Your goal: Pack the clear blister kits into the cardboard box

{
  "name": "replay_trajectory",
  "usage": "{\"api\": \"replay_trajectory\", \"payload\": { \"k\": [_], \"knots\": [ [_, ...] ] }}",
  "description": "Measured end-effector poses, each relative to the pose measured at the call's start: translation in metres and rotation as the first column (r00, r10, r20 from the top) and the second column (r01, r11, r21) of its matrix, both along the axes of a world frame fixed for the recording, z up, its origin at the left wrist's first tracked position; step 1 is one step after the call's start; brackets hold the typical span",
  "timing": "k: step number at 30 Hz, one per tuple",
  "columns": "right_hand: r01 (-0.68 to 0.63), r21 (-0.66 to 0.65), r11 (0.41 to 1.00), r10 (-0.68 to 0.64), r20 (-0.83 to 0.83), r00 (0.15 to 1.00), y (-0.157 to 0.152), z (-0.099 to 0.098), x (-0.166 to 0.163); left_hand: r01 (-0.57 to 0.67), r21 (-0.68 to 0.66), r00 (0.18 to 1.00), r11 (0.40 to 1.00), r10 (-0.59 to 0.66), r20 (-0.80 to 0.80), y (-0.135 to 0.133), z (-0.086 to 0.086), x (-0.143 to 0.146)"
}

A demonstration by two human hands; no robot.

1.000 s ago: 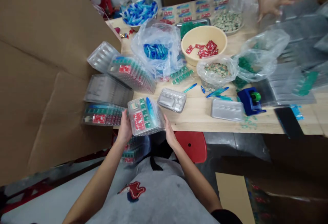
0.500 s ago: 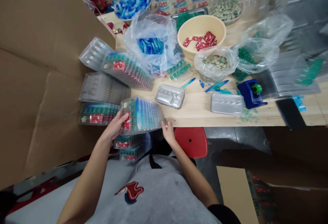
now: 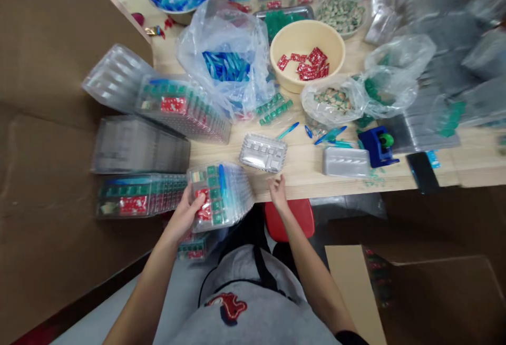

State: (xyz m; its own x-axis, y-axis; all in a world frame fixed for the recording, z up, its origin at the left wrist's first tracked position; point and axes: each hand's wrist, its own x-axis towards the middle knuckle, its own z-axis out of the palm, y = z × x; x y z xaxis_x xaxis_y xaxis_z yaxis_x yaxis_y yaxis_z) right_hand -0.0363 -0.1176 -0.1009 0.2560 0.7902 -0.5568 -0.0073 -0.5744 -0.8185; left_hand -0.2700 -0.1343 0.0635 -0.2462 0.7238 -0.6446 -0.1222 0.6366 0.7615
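My left hand (image 3: 185,217) grips the near end of a stack of filled clear blister trays (image 3: 220,193), with red, green and blue pieces showing through the top one. The stack hangs at the table's front edge, partly over my lap. My right hand (image 3: 279,191) has its fingers apart and holds nothing; it rests at the table edge just right of the stack, below an empty clear tray (image 3: 263,153).
More tray stacks (image 3: 140,195) lie left on brown cardboard (image 3: 43,97). A plastic bag of blue pieces (image 3: 227,66), a beige bowl (image 3: 334,45) with red pieces, other bags, a second empty tray (image 3: 346,161), a blue tape dispenser (image 3: 379,146) and a phone (image 3: 422,172) crowd the wooden table. A red stool (image 3: 290,221) stands below.
My right hand has let go of the stack and moved right to the table edge. The left hand alone keeps the stack. The view has tilted down and left.
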Motion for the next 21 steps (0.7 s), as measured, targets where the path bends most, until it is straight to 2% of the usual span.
{"api": "replay_trajectory", "payload": {
  "k": [4, 8, 15, 18, 21],
  "knots": [
    [0.018, 0.069, 0.997, -0.020, 0.031, 0.999, 0.038, 0.015, 0.015, 0.091, 0.014, 0.996, 0.996, -0.090, -0.013, -0.001, 0.000, -0.002],
    [-0.029, 0.076, 0.997, 0.028, 0.011, 1.000, 0.052, 0.027, 0.001, 0.082, 0.008, 0.997, 0.997, -0.082, -0.013, 0.001, 0.005, 0.002],
    [-0.207, 0.125, 0.970, 0.216, -0.059, 0.975, 0.054, 0.015, -0.010, -0.058, -0.030, 0.998, 0.998, 0.057, -0.017, -0.001, 0.005, 0.017],
    [-0.349, 0.194, 0.917, 0.370, -0.084, 0.925, 0.050, 0.009, -0.004, -0.128, -0.040, 0.991, 0.991, 0.127, -0.033, 0.000, -0.002, 0.015],
    [-0.487, 0.328, 0.810, 0.541, -0.098, 0.835, 0.051, 0.012, 0.005, -0.165, 0.008, 0.978, 0.986, 0.165, -0.128, 0.004, -0.008, 0.007]
  ]
}}
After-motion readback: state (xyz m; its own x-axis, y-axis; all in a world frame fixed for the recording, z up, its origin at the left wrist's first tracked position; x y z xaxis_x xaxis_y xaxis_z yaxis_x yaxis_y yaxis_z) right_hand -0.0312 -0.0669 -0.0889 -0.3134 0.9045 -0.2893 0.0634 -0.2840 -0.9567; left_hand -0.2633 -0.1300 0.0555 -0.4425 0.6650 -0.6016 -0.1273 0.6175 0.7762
